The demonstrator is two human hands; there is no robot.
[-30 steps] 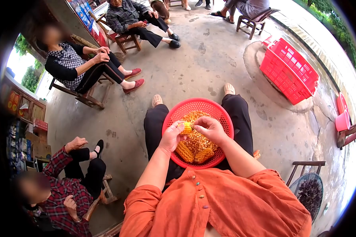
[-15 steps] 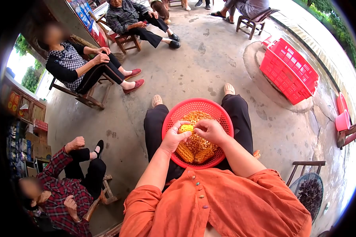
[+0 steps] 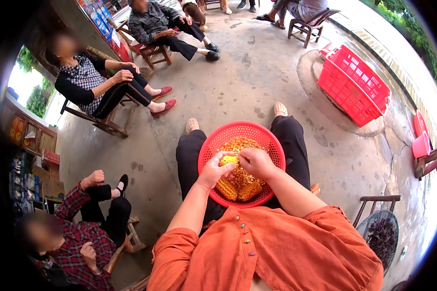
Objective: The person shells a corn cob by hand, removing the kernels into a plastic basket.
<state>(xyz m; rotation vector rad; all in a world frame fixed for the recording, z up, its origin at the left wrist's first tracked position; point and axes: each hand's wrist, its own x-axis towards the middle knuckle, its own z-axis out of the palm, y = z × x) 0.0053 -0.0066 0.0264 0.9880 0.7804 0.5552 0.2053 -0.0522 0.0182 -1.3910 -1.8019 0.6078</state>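
Note:
A red perforated basket rests on my lap, holding loose yellow kernels and two corn cobs near its front rim. Over the basket, my left hand is wrapped round a bright yellow corn cob. My right hand is closed at the right end of that cob, its fingers curled; anything inside them is hidden.
Several people sit on low chairs at the left and top. Stacked red crates stand at the upper right, a pink bucket at the far right. A round tray of dark material lies at the lower right.
My right hand has curled more tightly beside the cob, and the cob has turned a little in my left hand. The whole view has shifted slightly.

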